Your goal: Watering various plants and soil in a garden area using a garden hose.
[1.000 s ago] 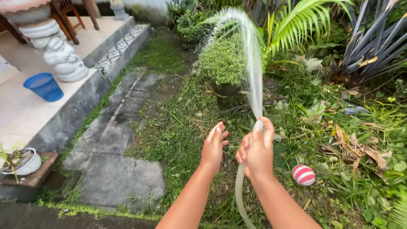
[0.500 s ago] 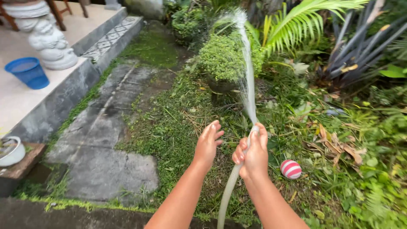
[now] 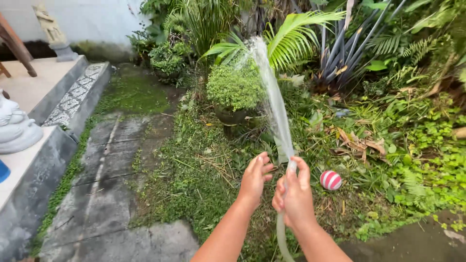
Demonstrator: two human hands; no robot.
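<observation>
Above the mossy grass, our right hand (image 3: 294, 196) grips a pale translucent rubber hose (image 3: 281, 237), its nozzle hidden under the thumb. Our left hand (image 3: 255, 179) hovers open, empty, just beside. The hose runs off the bottom edge.

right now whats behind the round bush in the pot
Behind the round bush, palm fronds and taller leafy plants rise. Their bases are hidden by it. Its pot is partly covered.

Both bare forearms reached forward and up from the lower edge, nearly parallel. The right hand (image 3: 294, 196) was closed in a fist, its thumb raised and bent above the curled fingers. The left hand (image 3: 254, 180) stood just beside it, apart, loosely open, its fingers half bent and pointing forward.
</observation>
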